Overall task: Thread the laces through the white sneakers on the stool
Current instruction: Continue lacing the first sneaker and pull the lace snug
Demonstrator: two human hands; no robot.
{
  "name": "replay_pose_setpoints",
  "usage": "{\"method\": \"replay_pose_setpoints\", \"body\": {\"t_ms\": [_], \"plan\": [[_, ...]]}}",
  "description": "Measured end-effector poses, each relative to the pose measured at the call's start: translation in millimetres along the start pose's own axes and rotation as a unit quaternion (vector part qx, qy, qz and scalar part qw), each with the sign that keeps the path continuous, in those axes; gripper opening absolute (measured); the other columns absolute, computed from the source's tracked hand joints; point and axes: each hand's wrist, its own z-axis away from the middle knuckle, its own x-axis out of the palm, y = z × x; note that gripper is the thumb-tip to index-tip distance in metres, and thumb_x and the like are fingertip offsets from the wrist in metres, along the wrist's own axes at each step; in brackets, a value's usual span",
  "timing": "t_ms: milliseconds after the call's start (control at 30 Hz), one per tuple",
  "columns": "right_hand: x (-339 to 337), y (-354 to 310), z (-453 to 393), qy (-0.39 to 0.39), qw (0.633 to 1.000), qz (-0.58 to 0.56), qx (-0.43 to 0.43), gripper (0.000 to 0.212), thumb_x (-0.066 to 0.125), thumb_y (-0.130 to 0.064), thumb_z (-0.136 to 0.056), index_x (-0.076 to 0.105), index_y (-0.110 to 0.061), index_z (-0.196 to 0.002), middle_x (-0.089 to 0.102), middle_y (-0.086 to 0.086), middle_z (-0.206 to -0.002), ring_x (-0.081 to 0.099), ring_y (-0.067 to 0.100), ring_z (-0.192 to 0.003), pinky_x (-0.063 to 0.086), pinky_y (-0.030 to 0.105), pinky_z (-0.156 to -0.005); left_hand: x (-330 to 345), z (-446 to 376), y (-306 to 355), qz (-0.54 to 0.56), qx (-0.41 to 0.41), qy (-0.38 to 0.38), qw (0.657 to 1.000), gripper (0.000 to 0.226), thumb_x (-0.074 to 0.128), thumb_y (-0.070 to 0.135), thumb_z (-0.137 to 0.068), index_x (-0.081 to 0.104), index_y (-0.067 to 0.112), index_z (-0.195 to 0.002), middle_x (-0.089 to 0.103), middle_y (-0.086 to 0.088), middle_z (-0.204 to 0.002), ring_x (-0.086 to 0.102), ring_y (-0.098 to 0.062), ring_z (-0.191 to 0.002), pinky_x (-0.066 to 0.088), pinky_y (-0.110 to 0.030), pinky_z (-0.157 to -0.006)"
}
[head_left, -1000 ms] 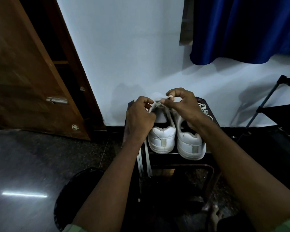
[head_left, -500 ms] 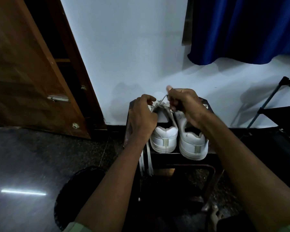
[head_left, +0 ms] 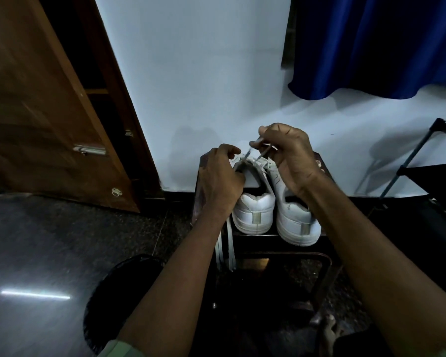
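Two white sneakers stand heels toward me on a dark stool (head_left: 258, 239) by the wall. My left hand (head_left: 220, 177) grips the upper edge of the left sneaker (head_left: 254, 212) near its eyelets. My right hand (head_left: 290, 155), raised above the right sneaker (head_left: 298, 222), pinches a white lace (head_left: 264, 152) that runs taut down to the left sneaker's eyelets. Loose lace ends (head_left: 228, 249) hang off the stool's front left, below my left wrist. The toes of both sneakers are hidden behind my hands.
A brown wooden door (head_left: 44, 112) stands open at the left. A blue curtain (head_left: 376, 45) hangs at the upper right over the white wall. A black metal rack (head_left: 422, 166) is at the right. A dark round object (head_left: 106, 292) lies on the glossy floor near my left forearm.
My right hand has risen and drawn the lace up and to the right, pulling it taut. My left hand stays on the left sneaker.
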Motion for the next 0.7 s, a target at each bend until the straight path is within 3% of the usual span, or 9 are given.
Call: {"method": "replay_pose_setpoints", "body": {"t_ms": [100, 200, 267, 333, 433, 533, 600, 700], "plan": [[-1.2, 2.9, -1.1, 0.012, 1.000, 0.006, -0.006, 0.029, 0.065, -0.005, -0.096, 0.053, -0.006, -0.070, 0.061, 0.013, -0.089, 0.064, 0.028, -0.081, 0.058, 0.035, -0.075, -1.2, 0.4, 0.4, 0.003, 0.002, 0.000, 1.000, 0.047, 0.069, 0.005, -0.079, 0.064, 0.031, -0.117, 0.062, 0.009, -0.118, 0.063, -0.016, -0.114, 0.037, -0.027, -0.088], [-3.6, 3.3, -2.7, 0.033, 0.997, 0.062, 0.020, 0.042, 0.064, -0.012, -0.098, 0.042, -0.017, -0.062, 0.054, 0.005, -0.060, 0.041, 0.021, -0.053, 0.035, 0.026, -0.049, -2.3, 2.0, 1.2, 0.009, 0.000, -0.005, 1.000, 0.050, 0.067, 0.001, -0.077, 0.064, 0.030, -0.118, 0.062, 0.010, -0.117, 0.062, -0.015, -0.114, 0.033, -0.025, -0.087], [-6.8, 6.9, -5.5, 0.066, 0.990, 0.126, 0.016, 0.045, 0.064, -0.015, -0.100, 0.039, -0.018, -0.062, 0.047, 0.001, -0.053, 0.032, 0.018, -0.054, 0.027, 0.025, -0.047, -2.2, 2.0, 1.3, 0.008, 0.002, -0.006, 1.000, 0.052, 0.066, 0.000, -0.076, 0.064, 0.030, -0.118, 0.062, 0.010, -0.116, 0.062, -0.015, -0.114, 0.034, -0.026, -0.087], [-11.5, 10.4, -8.3, 0.078, 0.969, 0.233, -0.017, 0.043, 0.068, -0.019, -0.098, 0.043, -0.015, -0.062, 0.050, 0.003, -0.054, 0.037, 0.017, -0.052, 0.036, 0.030, -0.054, -1.8, 2.2, 1.4, 0.006, 0.001, -0.008, 1.000, 0.053, 0.065, -0.001, -0.075, 0.063, 0.030, -0.117, 0.062, 0.010, -0.116, 0.062, -0.014, -0.114, 0.034, -0.024, -0.084], [-17.3, 15.6, -10.3, 0.040, 0.877, 0.474, -0.070, 0.028, 0.080, -0.028, -0.084, 0.057, -0.015, -0.075, 0.063, 0.000, -0.070, 0.055, 0.011, -0.064, 0.045, 0.031, -0.065, -1.3, 1.1, 0.6, 0.009, -0.001, -0.012, 1.000, 0.046, 0.069, 0.005, -0.079, 0.063, 0.032, -0.117, 0.062, 0.011, -0.116, 0.063, -0.013, -0.112, 0.033, -0.022, -0.083], [-7.9, 24.8, -4.7, -0.036, 0.789, 0.608, -0.080, 0.028, 0.080, -0.026, -0.078, 0.067, -0.024, -0.103, 0.067, -0.005, -0.095, 0.065, 0.017, -0.088, 0.049, 0.033, -0.074, -0.3, 0.3, 0.1, 0.013, 0.000, -0.008, 1.000, 0.040, 0.073, 0.013, -0.082, 0.064, 0.032, -0.115, 0.062, 0.011, -0.114, 0.063, -0.012, -0.109, 0.038, -0.025, -0.084], [-3.9, 30.8, -3.1, -0.055, 0.725, 0.678, -0.112, 0.031, 0.075, -0.024, -0.081, 0.071, -0.024, -0.112, 0.061, 0.000, -0.106, 0.064, 0.025, -0.086, 0.046, 0.034, -0.070, 1.1, 0.8, -0.4, 0.011, 0.002, -0.004, 1.000, 0.037, 0.073, 0.014, -0.083, 0.063, 0.031, -0.114, 0.063, 0.012, -0.112, 0.064, -0.011, -0.106, 0.042, -0.026, -0.082], [1.5, 31.7, -1.8, -0.056, 0.655, 0.742, -0.131, 0.020, 0.069, -0.022, -0.086, 0.073, -0.015, -0.104, 0.056, 0.006, -0.110, 0.062, 0.036, -0.074, 0.042, 0.035, -0.062, 1.2, 1.2, -1.0, 0.010, 0.005, 0.000, 1.000, 0.035, 0.075, 0.016, -0.084, 0.064, 0.031, -0.114, 0.063, 0.012, -0.111, 0.066, -0.012, -0.104, 0.048, -0.031, -0.085]]}}
